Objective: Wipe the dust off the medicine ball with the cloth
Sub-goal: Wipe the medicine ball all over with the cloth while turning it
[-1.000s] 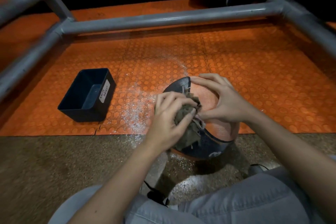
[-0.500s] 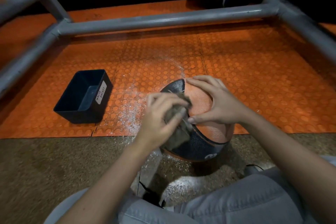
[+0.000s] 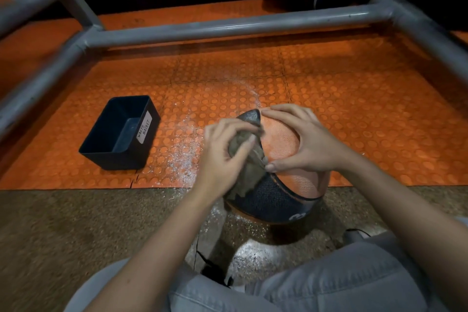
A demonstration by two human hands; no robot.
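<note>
Ball (image 3: 281, 139): orange and black, sitting right on the seam where the orange mat (image 3: 354, 109) meets the brown floor (image 3: 76, 230), just in front of the person's legs (image 3: 329, 281).
Cloth (image 3: 239, 143): grey-green rag, all bunched up, pressed on the ball's left side over the black panel, with a bit hanging down.
Left hand (image 3: 222, 157): fingers curled round the cloth, gripping it against the ball.
Right hand (image 3: 306, 142): spread over the top of the ball on the orange panel, fingers fairly straight and not wrapped round anything, thumb tip right beside the cloth.
Dust (image 3: 184, 157): white specks all over the mat just left of the ball, more on the floor near its base.
Bin (image 3: 145, 142): dark open box labelled "WASTE BASKET", on the mat, well left of the ball.
Frame (image 3: 228, 28): grey pipes running round the mat.
</note>
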